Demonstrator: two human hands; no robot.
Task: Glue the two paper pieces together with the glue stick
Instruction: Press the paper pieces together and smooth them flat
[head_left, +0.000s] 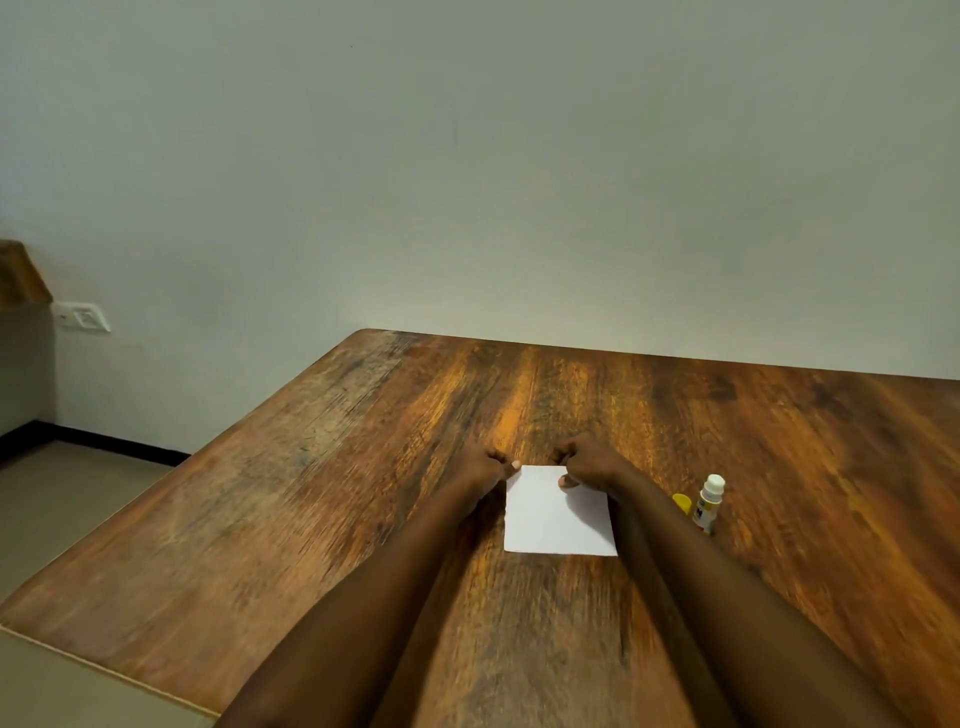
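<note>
White paper is lying flat on the wooden counter, showing as a single plain, roughly square sheet; whether a second piece is sitting under it cannot be told. Its left edge is looking slightly ragged. Both hands are curling at its far corners: the left hand is pinching the far left corner, and the right hand is pressing the far right corner with its thumb on top. Just to the right of the paper, beyond the right forearm, a glue stick is standing upright with its cap off, white tip showing. Its yellow cap is lying beside it, partly hidden by the forearm. Behind the counter a pale wall is rising, with a white socket low at the left.
</note>
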